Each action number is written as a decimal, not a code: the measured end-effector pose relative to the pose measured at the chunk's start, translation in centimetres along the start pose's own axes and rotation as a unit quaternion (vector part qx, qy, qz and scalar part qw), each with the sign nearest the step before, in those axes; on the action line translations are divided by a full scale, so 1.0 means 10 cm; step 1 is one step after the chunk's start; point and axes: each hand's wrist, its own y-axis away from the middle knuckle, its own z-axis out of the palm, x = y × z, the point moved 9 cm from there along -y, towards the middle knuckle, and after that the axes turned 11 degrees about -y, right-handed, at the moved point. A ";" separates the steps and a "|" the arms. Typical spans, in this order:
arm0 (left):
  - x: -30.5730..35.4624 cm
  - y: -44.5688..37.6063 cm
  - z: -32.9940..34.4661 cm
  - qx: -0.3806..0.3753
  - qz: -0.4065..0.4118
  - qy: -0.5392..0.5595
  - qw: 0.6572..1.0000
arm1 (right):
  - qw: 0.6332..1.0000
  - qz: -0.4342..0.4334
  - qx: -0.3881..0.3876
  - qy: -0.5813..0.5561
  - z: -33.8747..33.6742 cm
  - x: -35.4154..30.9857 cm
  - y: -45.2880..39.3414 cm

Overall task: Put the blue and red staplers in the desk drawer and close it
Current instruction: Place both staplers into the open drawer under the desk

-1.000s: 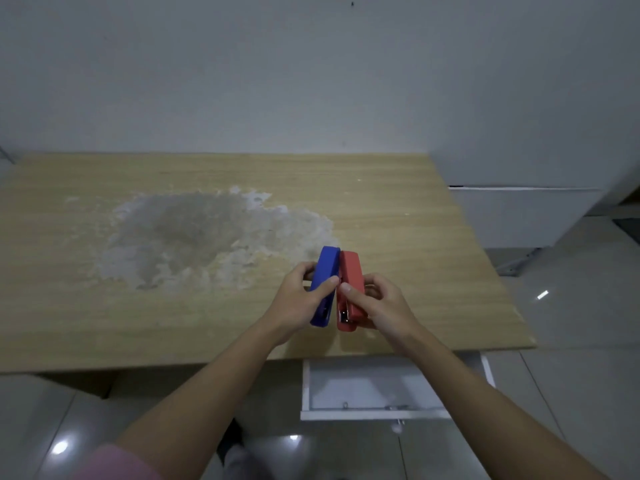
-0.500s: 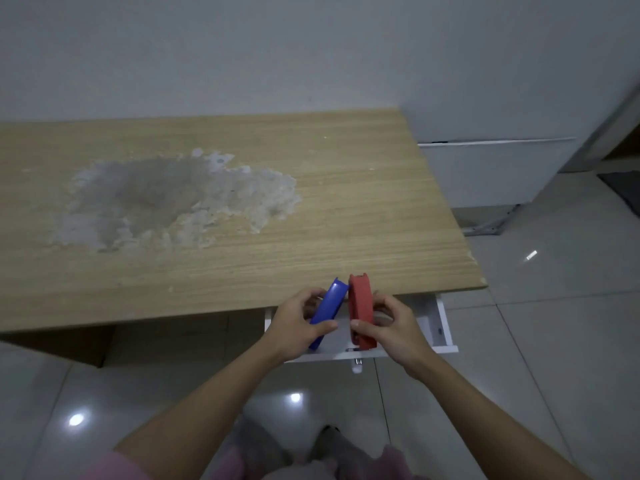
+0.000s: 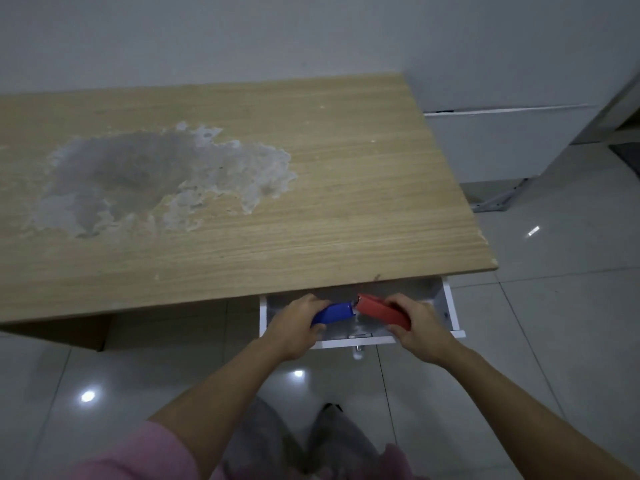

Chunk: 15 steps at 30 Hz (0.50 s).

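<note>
The white desk drawer (image 3: 450, 306) stands pulled out under the right front edge of the wooden desk (image 3: 311, 188). My left hand (image 3: 294, 327) grips the blue stapler (image 3: 332, 312) over the drawer's left half. My right hand (image 3: 419, 327) grips the red stapler (image 3: 379, 310) over the right half. Both staplers lie nearly flat, their front ends almost touching in the middle of the drawer. I cannot tell whether they rest on the drawer bottom.
A large grey worn patch (image 3: 145, 168) marks the desk top. A small metal knob (image 3: 358, 349) sticks out of the drawer front. Glossy floor tiles (image 3: 554, 323) lie around; a white panel (image 3: 502, 143) and a metal bracket (image 3: 498, 202) stand right of the desk.
Both hands have carried the staplers off the desk top, down over its front edge and into the open drawer. The staplers have turned from upright to lying nearly flat.
</note>
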 end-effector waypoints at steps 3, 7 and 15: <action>-0.08 -0.09 0.10 -0.002 -0.017 -0.005 1.000 | 0.999 0.016 -0.010 0.040 0.05 0.09 -0.09; -0.17 -0.18 0.22 -0.014 -0.034 -0.005 0.999 | 0.996 0.027 -0.011 0.085 0.14 0.14 -0.24; -0.30 -0.27 0.38 -0.037 -0.056 -0.019 0.998 | 0.993 0.036 0.018 0.110 0.20 0.21 -0.37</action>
